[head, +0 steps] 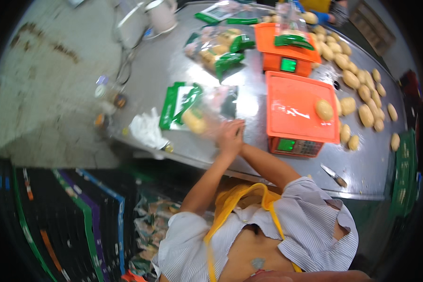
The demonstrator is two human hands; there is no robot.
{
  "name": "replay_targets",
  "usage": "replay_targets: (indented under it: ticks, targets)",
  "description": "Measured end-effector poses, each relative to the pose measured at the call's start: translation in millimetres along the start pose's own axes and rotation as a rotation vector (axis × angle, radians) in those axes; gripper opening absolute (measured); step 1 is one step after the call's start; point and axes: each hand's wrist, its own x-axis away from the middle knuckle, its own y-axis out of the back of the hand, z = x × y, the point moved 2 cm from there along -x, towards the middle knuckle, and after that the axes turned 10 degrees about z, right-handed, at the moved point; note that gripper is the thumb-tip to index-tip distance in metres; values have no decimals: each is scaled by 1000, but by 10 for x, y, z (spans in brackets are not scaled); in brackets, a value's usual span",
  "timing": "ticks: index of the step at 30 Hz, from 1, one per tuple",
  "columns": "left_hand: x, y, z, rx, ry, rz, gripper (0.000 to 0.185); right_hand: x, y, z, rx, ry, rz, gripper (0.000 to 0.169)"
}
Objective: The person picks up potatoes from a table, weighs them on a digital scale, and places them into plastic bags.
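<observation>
Together at the near edge of the metal table, my left hand (pixel 227 141) and my right hand (pixel 238 128) grip the gathered end of a clear and green plastic bag (pixel 211 105). Potatoes (pixel 194 120) show inside it. The hands overlap and are blurred, so single fingers are hard to make out. Under the bag's left part lie flat green and white bags (pixel 171 107). To the right of my hands is an orange-topped digital scale (pixel 292 105) with one potato (pixel 324 110) on its tray.
Filled potato bags (pixel 220 49) lie farther back, beside a second orange scale (pixel 268 35) bearing a bag. Loose potatoes (pixel 365 93) spread along the right. A knife (pixel 333 175) lies near the front edge, white gloves (pixel 146 130) at left. A co-worker's blue-gloved hand (pixel 322 17) is at the far side.
</observation>
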Motion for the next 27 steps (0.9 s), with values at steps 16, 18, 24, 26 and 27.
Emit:
replay_targets:
  ticks: [16,18,24,26,27]
  targets:
    - [-42,198,8,-133,-122,223,12,796,802,427,-119,-49,83,20]
    - [-53,139,-22,-129,-144,228,13,1399,1332,859,-93,-29,-170,19]
    - [5,107,-20,-167,-146,200,14,2119,2816,452,890,-393,-891,59]
    - [43,105,-48,-199,-143,198,15,2195,2931,118,989,-461,-752,61]
    - [49,86,-92,-226,-139,195,15,2180,2952,10,1031,-476,-676,62]
